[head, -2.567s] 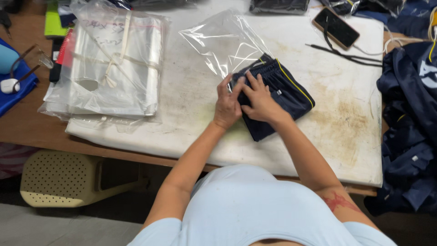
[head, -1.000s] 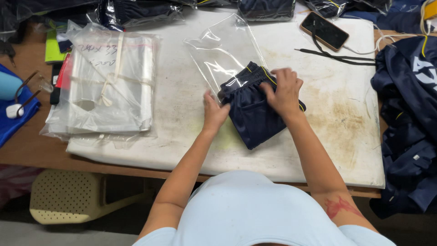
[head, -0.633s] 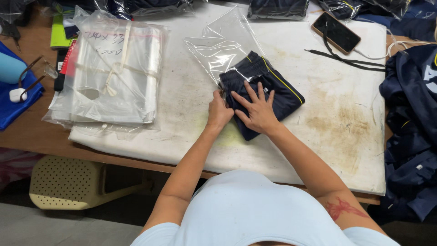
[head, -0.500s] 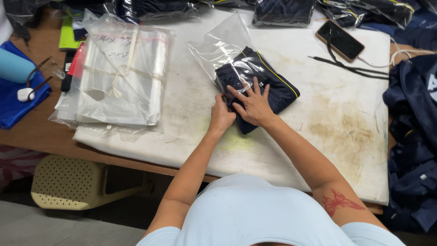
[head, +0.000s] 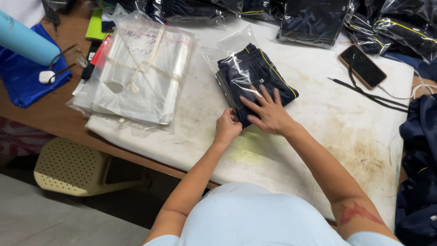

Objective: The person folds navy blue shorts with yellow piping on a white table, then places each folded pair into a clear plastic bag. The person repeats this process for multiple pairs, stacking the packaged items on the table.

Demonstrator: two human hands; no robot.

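The folded navy garment [head: 255, 77] now sits almost wholly inside the clear bag [head: 236, 68], near the middle of the white table [head: 318, 132]. The right hand [head: 268, 111] presses flat, fingers spread, on its near end. The left hand [head: 227, 127] has shifted to pinch the bag's mouth, so bagging looks nearly finished. A stack of empty bags [head: 136, 77] lies left of the garment.

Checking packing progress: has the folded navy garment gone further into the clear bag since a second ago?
Yes. The navy garment now sits mostly inside the clear bag, moved toward the table's far edge.

Both bare forearms stretched forward, left hand [head: 226, 127] curled with fingertips pinched, right hand [head: 268, 114] just beside it, flat, palm down, fingers spread
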